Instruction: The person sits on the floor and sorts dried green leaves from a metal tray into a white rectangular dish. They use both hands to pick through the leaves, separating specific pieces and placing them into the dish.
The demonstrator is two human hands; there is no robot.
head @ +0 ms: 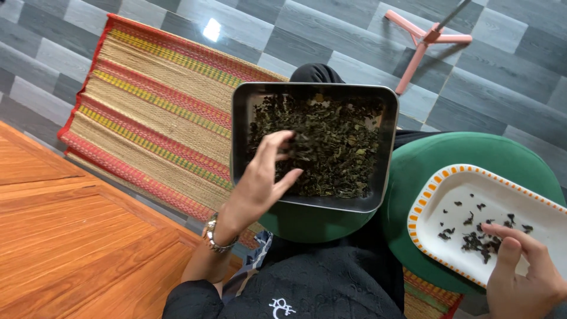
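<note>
A square metal tray [239, 118] rests on my lap, filled with dried dark green leaves [331, 147]. My left hand [263, 177] reaches into the tray's left side, fingers spread and touching the leaves. At the lower right my right hand [522, 277] hovers over a white rectangular plate [449, 195] with an orange dashed rim, its fingertips on a small pile of dark leaf bits [481, 242]. I cannot tell whether the fingers pinch any. The plate sits on a round green stool [425, 159].
A woven straw mat [153, 112] with red, yellow and green stripes lies on the grey tiled floor [331, 29]. A wooden platform [71, 236] fills the lower left. A pink stand's legs [422, 38] are at the top right.
</note>
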